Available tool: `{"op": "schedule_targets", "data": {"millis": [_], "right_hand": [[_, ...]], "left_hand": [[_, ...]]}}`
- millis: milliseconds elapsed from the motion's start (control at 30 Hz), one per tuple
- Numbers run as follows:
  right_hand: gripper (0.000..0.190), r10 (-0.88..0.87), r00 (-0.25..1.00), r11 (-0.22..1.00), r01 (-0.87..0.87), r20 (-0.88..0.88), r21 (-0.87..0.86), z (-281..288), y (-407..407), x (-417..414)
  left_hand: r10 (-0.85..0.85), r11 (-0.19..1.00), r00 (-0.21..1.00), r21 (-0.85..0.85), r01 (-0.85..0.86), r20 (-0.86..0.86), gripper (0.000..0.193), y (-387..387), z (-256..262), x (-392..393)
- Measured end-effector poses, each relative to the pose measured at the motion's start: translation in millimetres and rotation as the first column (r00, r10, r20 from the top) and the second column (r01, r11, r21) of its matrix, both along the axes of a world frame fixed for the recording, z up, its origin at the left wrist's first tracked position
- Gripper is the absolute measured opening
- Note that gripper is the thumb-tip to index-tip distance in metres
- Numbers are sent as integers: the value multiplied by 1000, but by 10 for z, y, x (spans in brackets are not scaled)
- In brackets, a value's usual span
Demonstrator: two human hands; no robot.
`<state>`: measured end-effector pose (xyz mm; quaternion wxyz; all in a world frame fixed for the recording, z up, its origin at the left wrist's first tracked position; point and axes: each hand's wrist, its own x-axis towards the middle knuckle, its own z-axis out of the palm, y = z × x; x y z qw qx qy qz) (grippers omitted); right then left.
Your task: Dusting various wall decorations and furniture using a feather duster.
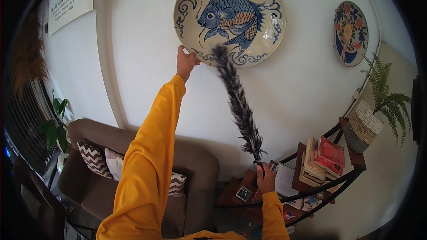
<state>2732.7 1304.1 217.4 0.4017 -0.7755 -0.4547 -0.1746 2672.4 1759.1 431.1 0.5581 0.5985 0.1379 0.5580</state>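
Observation:
On the white wall hangs a large ceramic plate (247, 13) painted with a blue fish and scrolls. My left hand (187, 62) grips its lower left rim between thumb and fingers. Lower right, my right hand (266, 177) is closed around the handle of a dark feather duster (238, 101). The duster slants up and to the left, and its tip lies in front of the plate's lower edge; whether it touches the glaze cannot be told. Both arms wear yellow sleeves.
Below stands a brown sofa (196, 160) with a zigzag cushion (94, 159). A shelf at right holds stacked books (310, 163) and a fern in a woven basket (365, 123). A floral plate (351, 34) hangs at right. A leafy plant (56, 133) stands at left.

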Motion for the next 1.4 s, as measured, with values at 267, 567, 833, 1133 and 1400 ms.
{"op": "schedule_targets", "data": {"millis": [267,567,833,1133,1400], "right_hand": [[29,-137,977,975,161,-161,153,428,-80,457],[30,-104,994,992,106,38,-65,345,-436,674],[24,-148,989,987,148,-4,60,697,-280,708],[27,-193,981,970,189,11,151,926,-129,1021],[26,-87,994,995,84,63,45,850,2,914]], "left_hand": [[8,999,1000,-34,-9,-22,37,-30,13,32],[-51,998,991,-17,53,128,37,41,-26,92],[-134,991,980,7,134,150,45,-59,-3,78],[-120,993,991,-14,121,60,42,6,9,11],[-283,903,890,-213,372,357,36,98,-178,-252]]}}
